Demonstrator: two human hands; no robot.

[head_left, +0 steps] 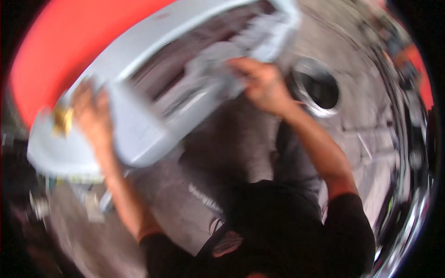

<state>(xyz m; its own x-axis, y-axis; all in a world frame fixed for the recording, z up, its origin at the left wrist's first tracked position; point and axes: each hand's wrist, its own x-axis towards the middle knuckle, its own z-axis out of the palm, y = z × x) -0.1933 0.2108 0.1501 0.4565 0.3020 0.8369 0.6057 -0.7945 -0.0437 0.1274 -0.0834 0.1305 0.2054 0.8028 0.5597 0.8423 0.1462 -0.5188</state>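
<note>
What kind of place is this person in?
Probably a workshop, though the picture is blurry. The clues are the big pale-grey part with a long opening, the large red surface beside it, and the patchy greyish floor.

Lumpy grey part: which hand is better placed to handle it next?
Likely the right hand: it is at the grey part, while the left hand is farther left, over the panel.
</note>
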